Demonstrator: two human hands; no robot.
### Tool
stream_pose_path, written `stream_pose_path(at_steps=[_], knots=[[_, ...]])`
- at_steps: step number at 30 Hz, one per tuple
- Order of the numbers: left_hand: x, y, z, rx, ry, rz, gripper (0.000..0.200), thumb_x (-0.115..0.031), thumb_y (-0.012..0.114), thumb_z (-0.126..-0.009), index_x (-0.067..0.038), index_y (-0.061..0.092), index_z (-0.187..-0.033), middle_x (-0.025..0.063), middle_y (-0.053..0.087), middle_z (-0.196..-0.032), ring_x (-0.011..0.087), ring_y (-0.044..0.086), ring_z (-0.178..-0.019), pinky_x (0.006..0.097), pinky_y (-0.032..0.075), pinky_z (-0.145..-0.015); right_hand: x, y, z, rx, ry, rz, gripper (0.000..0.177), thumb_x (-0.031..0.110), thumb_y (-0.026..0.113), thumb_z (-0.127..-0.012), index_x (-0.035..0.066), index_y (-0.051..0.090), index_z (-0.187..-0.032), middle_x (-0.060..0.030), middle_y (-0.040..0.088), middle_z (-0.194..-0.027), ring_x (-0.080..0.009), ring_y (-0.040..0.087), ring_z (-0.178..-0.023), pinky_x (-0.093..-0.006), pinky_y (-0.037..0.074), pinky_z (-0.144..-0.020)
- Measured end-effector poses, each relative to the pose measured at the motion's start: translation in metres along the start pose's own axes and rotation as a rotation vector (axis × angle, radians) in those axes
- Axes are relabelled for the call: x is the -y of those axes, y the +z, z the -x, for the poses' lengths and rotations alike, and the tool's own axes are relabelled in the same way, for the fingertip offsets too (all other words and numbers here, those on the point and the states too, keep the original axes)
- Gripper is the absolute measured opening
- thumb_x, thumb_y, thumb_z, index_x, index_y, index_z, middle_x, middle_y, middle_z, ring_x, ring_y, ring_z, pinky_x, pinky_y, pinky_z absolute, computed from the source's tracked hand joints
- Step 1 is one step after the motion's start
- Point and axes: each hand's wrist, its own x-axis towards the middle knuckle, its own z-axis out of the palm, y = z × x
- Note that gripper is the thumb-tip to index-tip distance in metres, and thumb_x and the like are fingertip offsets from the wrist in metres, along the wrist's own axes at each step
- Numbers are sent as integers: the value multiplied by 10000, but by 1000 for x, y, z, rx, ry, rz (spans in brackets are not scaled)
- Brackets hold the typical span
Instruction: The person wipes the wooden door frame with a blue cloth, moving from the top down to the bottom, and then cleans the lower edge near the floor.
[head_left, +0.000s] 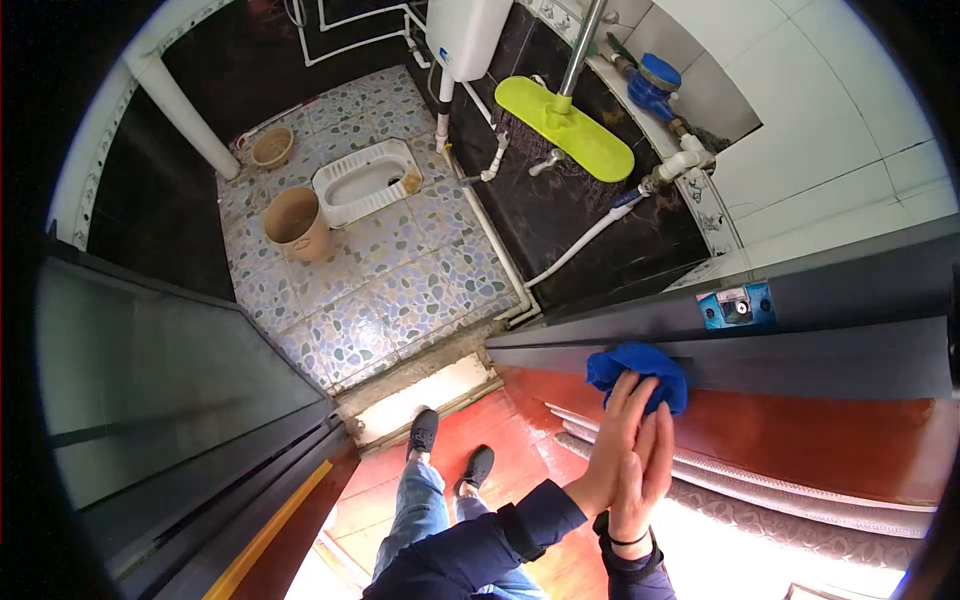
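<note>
A crumpled blue cloth (638, 372) is pressed against the dark grey door frame (800, 365) on the right. My left hand (608, 448) reaches across from below, its fingers laid over the cloth. Close beside it, my right hand (645, 490) touches the cloth's lower edge with its fingertips, the fingers stretched up and held together. The two hands overlap in part, so the palms are hidden. A metal strike plate (738, 307) with blue film around it sits in the frame above the cloth.
Beyond the threshold (430, 400), a squat toilet (368, 182), a tan bucket (297, 225) and a basin (272, 148) stand on the patterned floor. A green mop (565, 125) leans at the wall by white pipes. A glazed door (180, 370) is at left; folded padding (790, 510) lies lower right.
</note>
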Motion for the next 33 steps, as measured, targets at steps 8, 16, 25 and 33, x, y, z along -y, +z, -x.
stream_pose_path(at_steps=[8, 16, 25, 33], knots=[[78, -9, 12, -50, -36, -133, 418, -117, 560, -887, -1, 472, -1279, 240, 443, -1344, 409, 405, -1284, 437, 318, -1090, -62, 32, -5, 47, 9, 38, 544, 97, 535, -929, -63, 348, -1414, -242, 503, -1344, -301, 529, -1209, -372, 412, -1003], [186, -15, 15, -411, -262, 336, 273, -273, 436, -988, -43, 538, -1093, 70, 527, -1030, 208, 495, -969, 325, 415, -890, -165, 90, -20, 233, 247, 109, 593, 286, 578, -935, -74, 397, -1370, -302, 506, -1316, -375, 518, -1229, -386, 409, -1020], [297, -37, 18, -120, -504, 95, 334, -211, 531, -947, -47, 477, -1233, 130, 486, -1160, 243, 500, -1025, 358, 442, -881, -225, 129, -34, 348, 437, 149, 716, 476, 541, -915, -53, 407, -1377, -300, 498, -1325, -404, 491, -1240, -389, 400, -1026], [228, -30, 31, -135, -423, 188, 428, -190, 553, -927, -41, 472, -1320, 191, 426, -1322, 327, 460, -1193, 400, 409, -987, -193, 101, -20, 264, 249, 13, 629, 264, 615, -914, -31, 371, -1413, -234, 458, -1405, -332, 478, -1279, -369, 384, -1043]])
